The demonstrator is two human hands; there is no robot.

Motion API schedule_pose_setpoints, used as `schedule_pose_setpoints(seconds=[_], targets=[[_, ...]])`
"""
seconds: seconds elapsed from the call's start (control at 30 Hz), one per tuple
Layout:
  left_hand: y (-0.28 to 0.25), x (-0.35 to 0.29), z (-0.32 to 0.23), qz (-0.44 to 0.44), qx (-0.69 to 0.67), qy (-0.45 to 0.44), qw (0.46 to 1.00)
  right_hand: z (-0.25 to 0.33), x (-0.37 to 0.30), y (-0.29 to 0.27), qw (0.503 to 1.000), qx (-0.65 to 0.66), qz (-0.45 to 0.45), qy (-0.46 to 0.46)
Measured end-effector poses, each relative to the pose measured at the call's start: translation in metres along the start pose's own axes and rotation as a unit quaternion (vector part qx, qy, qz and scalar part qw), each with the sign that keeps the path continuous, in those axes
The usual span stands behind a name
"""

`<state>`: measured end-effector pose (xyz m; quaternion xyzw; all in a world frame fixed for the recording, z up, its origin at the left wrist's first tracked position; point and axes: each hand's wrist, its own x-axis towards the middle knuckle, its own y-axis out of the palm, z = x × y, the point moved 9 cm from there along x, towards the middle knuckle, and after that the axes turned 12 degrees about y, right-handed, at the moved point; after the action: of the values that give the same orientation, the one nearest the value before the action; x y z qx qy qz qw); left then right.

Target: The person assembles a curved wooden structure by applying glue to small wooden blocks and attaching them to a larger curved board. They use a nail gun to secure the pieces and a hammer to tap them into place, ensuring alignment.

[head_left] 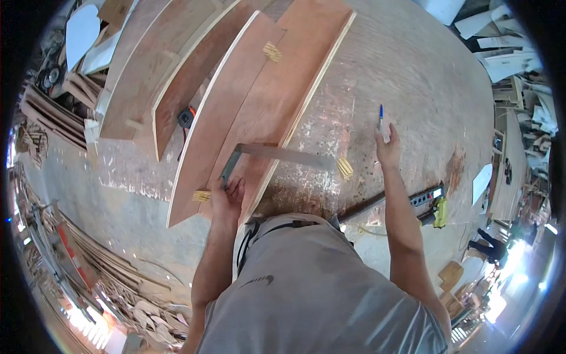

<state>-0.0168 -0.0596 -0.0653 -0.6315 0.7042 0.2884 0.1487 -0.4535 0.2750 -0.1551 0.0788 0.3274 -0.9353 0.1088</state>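
Grey metal L-shaped framing square (pixel 277 154) gripped at its corner by left hand (pixel 227 197), long blade laid rightward across reddish plywood board (pixel 259 112), blue pen (pixel 381 117) pinched upright in right hand (pixel 388 147), square's short leg partly hidden by fingers.

workbench (pixel 413 76) | plywood boards (pixel 259 112) | nail gun (pixel 427 200) | wood offcut (pixel 344 167)

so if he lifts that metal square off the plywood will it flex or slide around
The metal square looks like flat steel, so probably stiff. Its smooth blade may slide on the plywood strip. The left hand holds one end, so the far end may dip.
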Motion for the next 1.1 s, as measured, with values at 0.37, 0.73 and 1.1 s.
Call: schedule_pose_setpoints(seconds=[0.37, 0.73, 1.1], targets=[[0.205, -0.242, 0.085, 0.255, -0.049, -0.122, 0.958, 0.088, -0.175, -0.177, 0.861, 0.448, 0.239, 0.0], [0.268, -0.272, 0.216, 0.532, 0.342, 0.077, 0.77, 0.004, -0.144, -0.168, 0.783, 0.54, 0.057, 0.303], [0.171, -0.228, 0.048, 0.298, 0.475, 0.47, 0.681, -0.043, -0.048, -0.218, 0.954, -0.221, -0.154, -0.132]])
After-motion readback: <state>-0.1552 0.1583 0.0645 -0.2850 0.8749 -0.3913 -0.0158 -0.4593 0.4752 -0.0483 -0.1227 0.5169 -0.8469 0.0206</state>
